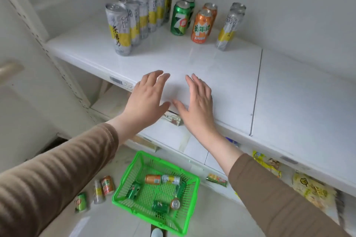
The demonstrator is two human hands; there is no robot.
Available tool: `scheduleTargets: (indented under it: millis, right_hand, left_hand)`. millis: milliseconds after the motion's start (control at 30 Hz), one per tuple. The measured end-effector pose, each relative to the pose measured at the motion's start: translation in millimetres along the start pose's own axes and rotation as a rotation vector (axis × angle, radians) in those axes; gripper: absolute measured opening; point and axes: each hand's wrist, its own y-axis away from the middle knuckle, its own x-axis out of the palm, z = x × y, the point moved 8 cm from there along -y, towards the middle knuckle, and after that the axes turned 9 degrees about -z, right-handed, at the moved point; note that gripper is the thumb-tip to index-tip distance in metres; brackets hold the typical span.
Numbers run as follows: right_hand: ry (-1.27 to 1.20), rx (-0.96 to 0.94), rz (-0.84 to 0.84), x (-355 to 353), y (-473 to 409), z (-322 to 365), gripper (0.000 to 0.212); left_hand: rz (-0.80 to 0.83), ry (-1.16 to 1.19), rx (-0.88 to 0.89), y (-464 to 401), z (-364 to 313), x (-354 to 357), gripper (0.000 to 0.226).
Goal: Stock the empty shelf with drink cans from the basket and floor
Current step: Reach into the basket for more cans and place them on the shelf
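Cans [152, 11] are stood upright at the far side of the white shelf [221, 75], more are lain in the green basket [194, 183] and on the floor left of it. Left hand [147, 96] and right hand [198, 102] are held open and empty over the shelf's near edge.

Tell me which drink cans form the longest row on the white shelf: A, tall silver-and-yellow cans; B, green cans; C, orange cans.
A: the tall silver-and-yellow cans run six deep along the left of the white shelf, while the green cans and orange cans stand only two deep.
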Motion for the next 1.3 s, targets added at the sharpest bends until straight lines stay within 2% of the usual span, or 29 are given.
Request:
scheduleTargets:
  millis: [100, 267, 733, 933, 1100, 1300]
  right_hand:
    - [0.070, -0.093, 0.017, 11, 58, 27, 0.071]
    - [0.139, -0.121, 0.175, 69, 155, 22, 0.075]
    - [0.181, 0.178, 0.653, 303, 402, -174, 0.069]
    - [0.167, 0.215, 0.798, 417, 464, -224, 0.064]
    - [0.191, 0.139, 0.880, 508, 481, -253, 0.059]
    - [0.250, 0.081, 0.979, 602, 494, -283, 0.067]
  left_hand:
    - [-0.030, -0.015, 0.009, 67, 14, -5, 0.077]
    - [0.078, -0.026, -0.092, 172, 47, 43, 0.082]
    - [0.606, -0.067, -0.360, 425, 127, 321, 0.088]
    - [0.731, -0.077, -0.445, 478, 169, 422, 0.090]
    - [0.796, -0.108, -0.428, 491, 203, 490, 0.087]
    - [0.832, -0.144, -0.400, 491, 238, 546, 0.081]
